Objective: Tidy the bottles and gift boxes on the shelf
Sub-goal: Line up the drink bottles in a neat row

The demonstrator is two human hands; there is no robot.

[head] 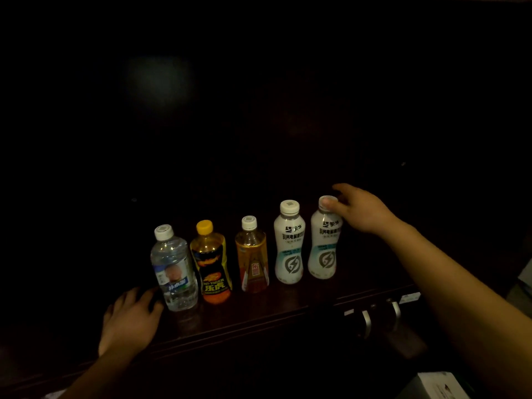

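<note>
Several bottles stand upright in a row on a dark wooden shelf (259, 318). From left: a clear water bottle (174, 272), a yellow-capped energy drink bottle (212, 264), an amber tea bottle (252, 257), and two white bottles (288, 246) (324, 243). My right hand (359, 210) reaches over the rightmost white bottle, thumb touching its cap, fingers stretched out past it. My left hand (131, 318) rests flat on the shelf just left of the water bottle, fingers relaxed. No gift boxes are visible in the dark.
The back of the shelf is too dark to see into. Below the shelf's front edge at right are metal cabinet handles (380, 313). A pale box (440, 384) shows at the bottom right corner.
</note>
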